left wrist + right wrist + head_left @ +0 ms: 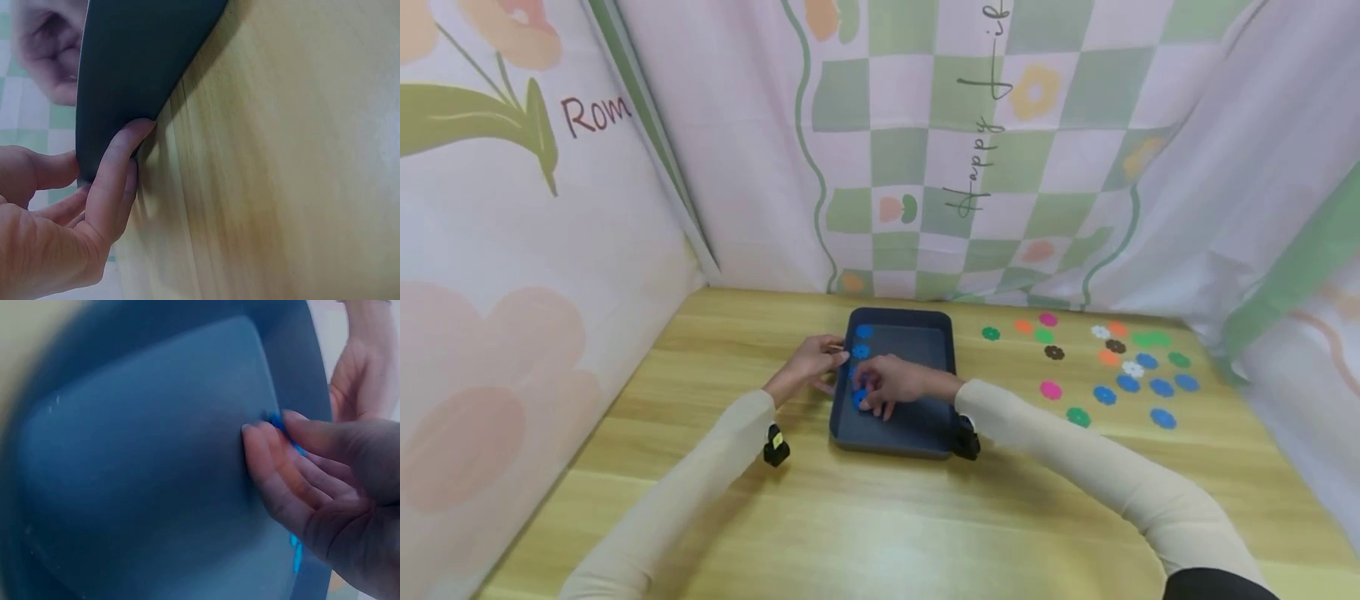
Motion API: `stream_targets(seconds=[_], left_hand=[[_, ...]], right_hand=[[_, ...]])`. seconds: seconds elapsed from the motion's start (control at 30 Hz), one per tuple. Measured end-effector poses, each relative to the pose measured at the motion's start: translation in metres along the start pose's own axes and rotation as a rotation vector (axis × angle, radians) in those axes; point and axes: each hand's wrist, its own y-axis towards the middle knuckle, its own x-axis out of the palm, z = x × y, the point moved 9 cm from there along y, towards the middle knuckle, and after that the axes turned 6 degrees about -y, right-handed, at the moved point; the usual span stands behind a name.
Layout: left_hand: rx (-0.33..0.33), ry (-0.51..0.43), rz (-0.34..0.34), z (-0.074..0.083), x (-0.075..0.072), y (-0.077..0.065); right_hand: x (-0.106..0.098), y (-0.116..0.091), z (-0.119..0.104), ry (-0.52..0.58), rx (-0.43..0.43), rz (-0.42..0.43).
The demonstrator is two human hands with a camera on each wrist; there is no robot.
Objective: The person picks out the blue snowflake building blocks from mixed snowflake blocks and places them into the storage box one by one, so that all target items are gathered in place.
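Observation:
A dark grey rectangular tray (pixel 917 427) lies on the table. My left hand (pixel 811 362) holds its left side; in the left wrist view the thumb (pixel 59 170) is at the rim and the fingers lie along the outer wall. Inside the tray, my right hand (pixel 891 382) pinches a blue flower-shaped disc (pixel 275 420) between thumb and fingertips, near the left wall. Further up that wall, more blue flower discs (pixel 861 352) form a line on the tray floor. The right hand partly covers this line.
Right of the tray, many flower-shaped discs lie scattered on the wooden table (pixel 880 525): several blue ones (pixel 1162 387), plus green (pixel 1078 417), pink (pixel 1050 390), orange (pixel 1108 357), white (pixel 1132 368) and brown discs (pixel 1054 352). Printed curtains (pixel 752 167) hang behind and beside the table.

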Motion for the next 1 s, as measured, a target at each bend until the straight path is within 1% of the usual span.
stream_targets(seconds=[0.1, 0.3, 0.47, 0.5, 0.67, 0.73, 0.87, 0.93, 1.0], left_hand=[[0.001, 0.003, -0.003, -0.001, -0.002, -0.001], [0.004, 0.018, 0.001, -0.003, -0.001, 0.001], [0.002, 0.036, 0.009, -0.003, -0.002, 0.003], [0.001, 0.037, 0.009, -0.003, -0.001, 0.003], [-0.002, 0.028, 0.012, -0.003, -0.001, 0.005], [-0.002, 0.023, 0.012, -0.003, 0.0, 0.005], [-0.006, 0.008, 0.012, -0.004, 0.0, 0.003], [-0.007, 0.002, 0.014, -0.004, -0.001, 0.003], [-0.004, -0.002, 0.015, -0.003, -0.001, 0.003]], right_hand=[[0.006, 0.004, -0.002, -0.061, -0.004, -0.018], [0.008, 0.005, -0.005, -0.156, -0.012, 0.015], [0.01, 0.004, -0.011, -0.23, 0.012, 0.006], [0.009, 0.004, -0.012, -0.235, 0.018, 0.002], [0.001, 0.002, -0.014, -0.192, 0.052, 0.001], [-0.003, 0.0, -0.013, -0.178, 0.06, -0.013], [-0.003, -0.004, -0.011, -0.21, 0.048, -0.068], [-0.003, -0.005, -0.011, -0.229, 0.03, -0.081], [-0.003, -0.007, -0.011, -0.271, 0.012, -0.092]])
